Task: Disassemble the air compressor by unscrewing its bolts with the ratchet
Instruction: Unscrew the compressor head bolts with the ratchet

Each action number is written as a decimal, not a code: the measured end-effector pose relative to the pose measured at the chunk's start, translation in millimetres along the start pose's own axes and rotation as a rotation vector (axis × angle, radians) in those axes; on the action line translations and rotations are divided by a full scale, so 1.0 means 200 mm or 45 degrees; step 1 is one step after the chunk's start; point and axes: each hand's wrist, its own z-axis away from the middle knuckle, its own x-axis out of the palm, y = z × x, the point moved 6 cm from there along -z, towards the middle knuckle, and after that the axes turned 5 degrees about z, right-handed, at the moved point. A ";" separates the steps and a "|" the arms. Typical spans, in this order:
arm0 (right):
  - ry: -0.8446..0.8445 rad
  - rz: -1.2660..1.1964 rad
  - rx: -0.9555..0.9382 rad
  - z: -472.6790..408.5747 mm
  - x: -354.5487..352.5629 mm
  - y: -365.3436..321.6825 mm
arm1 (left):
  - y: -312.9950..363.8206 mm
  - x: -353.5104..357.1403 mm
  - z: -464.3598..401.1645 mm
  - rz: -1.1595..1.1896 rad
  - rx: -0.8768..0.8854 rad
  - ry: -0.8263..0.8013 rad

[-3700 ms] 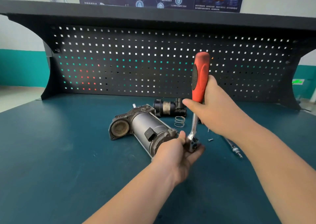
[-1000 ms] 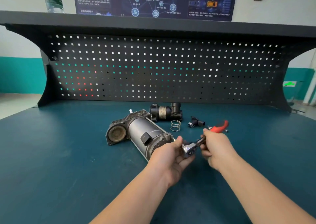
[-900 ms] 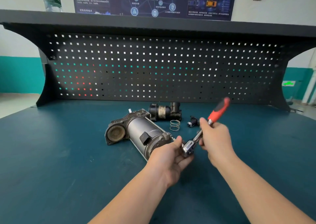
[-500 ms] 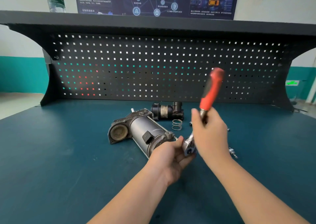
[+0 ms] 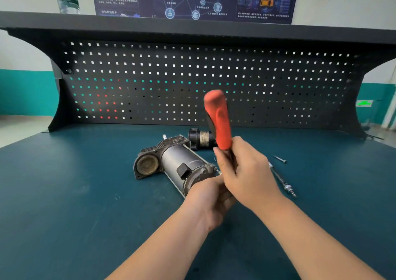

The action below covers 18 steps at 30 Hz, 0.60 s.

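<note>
Compressor: the grey metal cylindrical air compressor lies on its side on the dark teal workbench top, round open port facing left, near end pointing at you. Your right hand is wrapped around the lower part of the red-handled ratchet, fingers curled tight on it, handle standing nearly upright and tilted slightly left, motion-blurred. Ratchet head is hidden behind your hands, so I can't tell whether it sits on a bolt. Your left hand is at the compressor's near end, right below your right hand; fingers are hidden, so I cannot tell whether they grip the end cap or the ratchet head. A black and silver cylindrical part lies just behind the compressor, partly behind the handle. A long thin metal bolt lies on the top to the right of your right hand, a small dark screw beyond it. Black perforated pegboard stands at the back.
</note>
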 end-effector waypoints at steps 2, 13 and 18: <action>0.047 -0.039 0.241 0.01 0.00 0.07 | 0.00 -0.01 0.00 0.022 -0.009 0.017; 0.270 -0.846 1.820 0.28 0.13 0.48 | -0.01 0.00 -0.02 0.077 -0.036 0.031; 0.027 -0.109 0.306 -0.02 -0.04 0.13 | -0.01 0.00 -0.01 0.001 -0.006 -0.017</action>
